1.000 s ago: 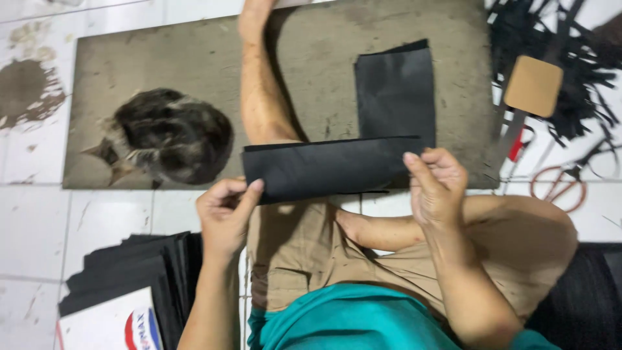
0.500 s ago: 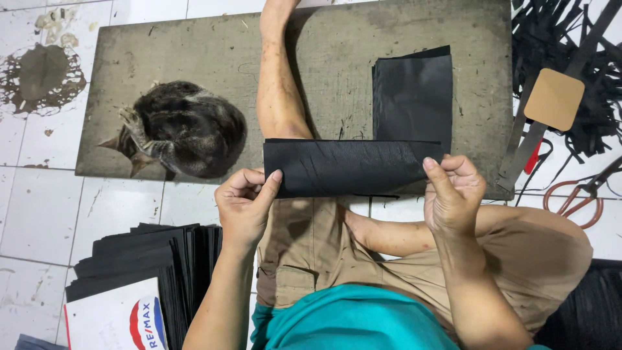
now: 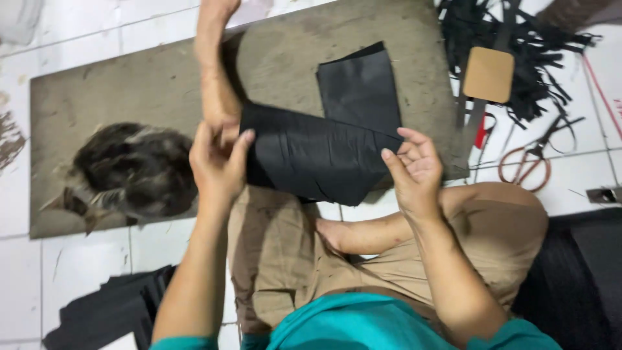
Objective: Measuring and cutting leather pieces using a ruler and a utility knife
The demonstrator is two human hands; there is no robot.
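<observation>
I am watching my left hand (image 3: 219,159) pinching the left end of a folded black sheet of thin material (image 3: 311,155), thumb over its top and fingers curled behind, while my right hand (image 3: 414,170) is holding the right end with fingers loosely spread along the edge. The sheet is hanging above the near edge of the grey board (image 3: 129,97) (a flat black sheet (image 3: 359,87) is lying toward its far right corner). A dark curled-up cat (image 3: 133,170) is resting at the board's near left corner. Orange-handled scissors (image 3: 528,162) are lying beyond the right edge.
</observation>
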